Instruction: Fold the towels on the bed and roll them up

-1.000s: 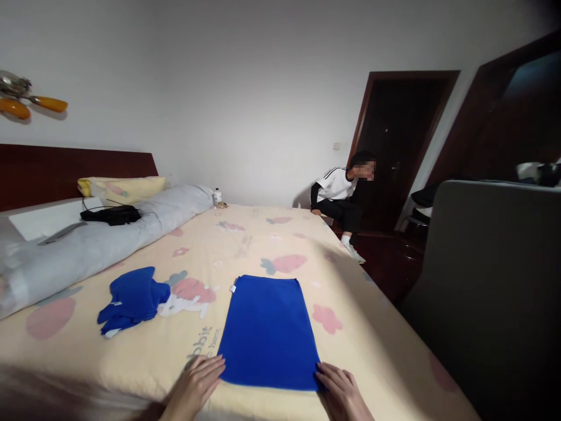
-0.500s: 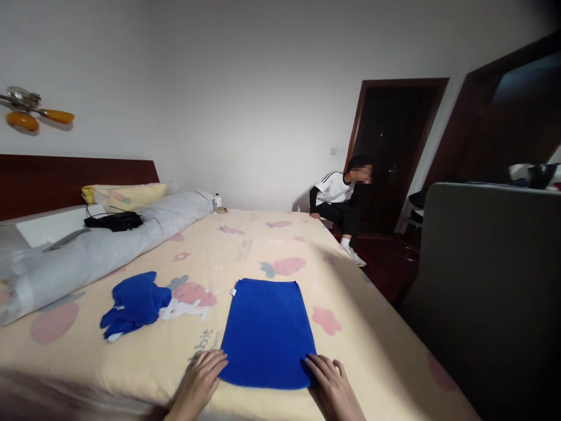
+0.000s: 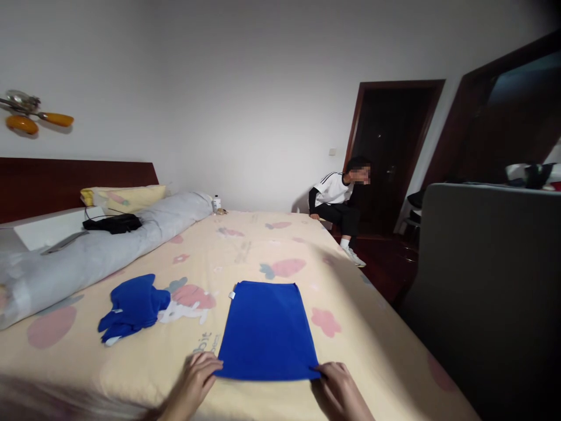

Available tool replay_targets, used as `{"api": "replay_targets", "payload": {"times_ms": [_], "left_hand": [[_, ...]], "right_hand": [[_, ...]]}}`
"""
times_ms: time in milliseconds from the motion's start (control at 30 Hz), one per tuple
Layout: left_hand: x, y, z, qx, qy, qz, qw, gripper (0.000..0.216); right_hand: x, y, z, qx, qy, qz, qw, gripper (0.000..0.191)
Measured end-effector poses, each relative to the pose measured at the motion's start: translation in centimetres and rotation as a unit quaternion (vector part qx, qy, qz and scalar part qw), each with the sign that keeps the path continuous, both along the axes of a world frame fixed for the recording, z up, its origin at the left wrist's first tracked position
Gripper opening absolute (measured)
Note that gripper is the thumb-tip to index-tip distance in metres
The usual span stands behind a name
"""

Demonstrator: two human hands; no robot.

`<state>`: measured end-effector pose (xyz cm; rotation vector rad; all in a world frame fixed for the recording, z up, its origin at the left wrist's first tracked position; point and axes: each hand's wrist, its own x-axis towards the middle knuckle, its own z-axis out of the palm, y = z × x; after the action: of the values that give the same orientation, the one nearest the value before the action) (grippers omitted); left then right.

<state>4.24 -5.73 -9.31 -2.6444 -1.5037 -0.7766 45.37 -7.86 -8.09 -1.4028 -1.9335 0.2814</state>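
Note:
A blue cloth [image 3: 267, 330] lies flat and spread out on the cream bedspread [image 3: 245, 245] in front of me. My left hand [image 3: 195, 383] pinches its near left corner, fingers curled on the hem. At the near right corner, my right hand [image 3: 337, 392] grips the cloth the same way. A crumpled blue cloth [image 3: 131, 307] sits to the left, apart from both hands.
A long grey rolled duvet [image 3: 100, 248] runs along the left with a black object [image 3: 111, 222] on it. A yellow pillow [image 3: 125, 196] leans at the headboard. Someone sits at the bed's far right corner [image 3: 339, 202] by a dark doorway. A grey panel [image 3: 486, 280] stands right.
Both hands went from lying beside the near edge to curling onto the cloth's near corners, and the near edge has drawn slightly away from me.

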Motion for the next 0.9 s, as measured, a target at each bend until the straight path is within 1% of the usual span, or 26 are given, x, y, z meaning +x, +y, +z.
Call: {"api": "replay_targets", "payload": {"times_ms": [67, 133, 200, 267, 333, 400, 433, 467, 500, 533, 600, 633, 667, 700, 733, 833, 900], "left_hand": [[0.8, 0.8, 0.5, -0.034, -0.042, 0.067, 0.996, 0.023], [1.9, 1.9, 0.5, -0.060, -0.059, 0.122, 0.989, 0.019], [2.9, 2.9, -0.1, -0.062, -0.041, 0.166, 0.983, 0.023], [3.6, 3.5, -0.9, -0.036, -0.003, 0.207, 0.978, 0.026], [4.0, 3.7, -1.7, 0.005, 0.031, 0.243, 0.970, 0.030], [4.6, 3.5, -2.0, 0.045, 0.052, 0.260, 0.963, 0.038], [5.2, 3.3, -2.0, 0.058, 0.058, 0.256, 0.963, 0.043], [5.9, 3.1, -1.9, 0.064, 0.061, 0.239, 0.967, 0.049], [6.9, 2.8, -1.8, 0.062, 0.065, 0.202, 0.975, 0.053], [7.9, 2.6, -1.6, 0.052, 0.068, 0.150, 0.985, 0.056], [10.0, 2.3, -1.2, 0.015, 0.077, 0.028, 0.996, 0.055], [10.6, 2.2, -1.1, -0.008, 0.084, -0.016, 0.996, 0.055], [11.0, 2.2, -1.0, -0.032, 0.089, -0.040, 0.995, 0.058], [10.9, 2.1, -0.9, -0.054, 0.094, -0.044, 0.993, 0.061], [10.3, 2.1, -0.9, -0.072, 0.098, -0.034, 0.992, 0.063], [6.9, 2.1, -0.9, -0.099, 0.107, 0.017, 0.989, 0.064], [4.4, 2.0, -1.0, -0.100, 0.112, 0.035, 0.988, 0.063]], "right_hand": [[-0.5, 0.5, 1.8, -0.057, 0.043, -0.008, 0.997, 0.031], [-0.7, 1.6, 2.4, -0.085, 0.063, -0.018, 0.994, 0.032], [-0.8, 3.0, 1.7, -0.085, 0.042, -0.048, 0.994, 0.031], [-0.6, 4.1, 0.2, -0.064, -0.022, -0.093, 0.993, 0.030], [-0.4, 4.7, -1.4, -0.021, -0.090, -0.132, 0.987, 0.029], [-0.9, 4.7, -2.4, 0.038, -0.127, -0.155, 0.979, 0.028], [-1.5, 4.5, -2.7, 0.067, -0.133, -0.157, 0.976, 0.028], [-2.4, 4.3, -2.9, 0.090, -0.135, -0.147, 0.976, 0.029], [-3.5, 4.0, -2.9, 0.104, -0.134, -0.122, 0.978, 0.031], [-4.7, 3.8, -2.8, 0.106, -0.136, -0.082, 0.982, 0.035], [-7.1, 3.4, -2.5, 0.080, -0.144, 0.019, 0.986, 0.043], [-7.9, 3.3, -2.3, 0.056, -0.149, 0.065, 0.985, 0.045], [-8.3, 3.2, -2.1, 0.030, -0.155, 0.099, 0.982, 0.047], [-8.2, 3.2, -1.9, 0.005, -0.160, 0.120, 0.980, 0.048], [-7.6, 3.1, -1.6, -0.018, -0.163, 0.129, 0.978, 0.049], [-4.2, 3.2, -1.2, -0.065, -0.166, 0.107, 0.978, 0.049], [-1.7, 3.2, -1.3, -0.073, -0.163, 0.087, 0.980, 0.049]]}}
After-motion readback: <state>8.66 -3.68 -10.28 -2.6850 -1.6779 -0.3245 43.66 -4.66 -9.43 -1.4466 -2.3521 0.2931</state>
